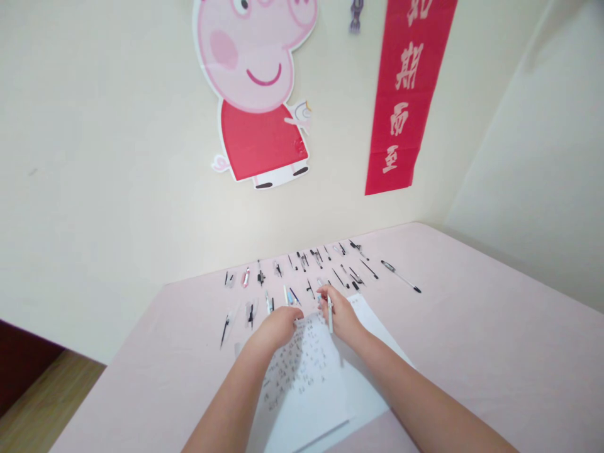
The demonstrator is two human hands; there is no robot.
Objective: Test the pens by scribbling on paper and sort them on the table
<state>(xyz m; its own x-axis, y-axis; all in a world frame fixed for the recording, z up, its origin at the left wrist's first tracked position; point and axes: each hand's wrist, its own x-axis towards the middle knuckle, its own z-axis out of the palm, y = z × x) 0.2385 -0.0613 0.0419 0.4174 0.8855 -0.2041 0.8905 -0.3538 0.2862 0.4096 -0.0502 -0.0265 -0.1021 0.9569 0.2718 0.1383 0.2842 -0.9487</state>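
Observation:
My right hand (343,316) is closed around a white pen (330,314), which points down over the written sheet of paper (306,371). Handwritten characters fill the upper part of this sheet. At its top left edge, my left hand (279,326) is curled with the fingertips at the paper; most of its fingers are hidden behind the back of the hand. Another white sheet (372,321) lies partly under the right forearm. Just beyond both hands, pens and pen parts lie in rows, among them a light blue pen part (290,296).
A pink-covered table (472,352) meets the wall behind the pens. To the right lies a longer clear pen with black ends (401,277). A pink-and-white pen (246,277) is in the back row. A cartoon pig cutout (264,138) and a red banner (401,113) hang on the wall.

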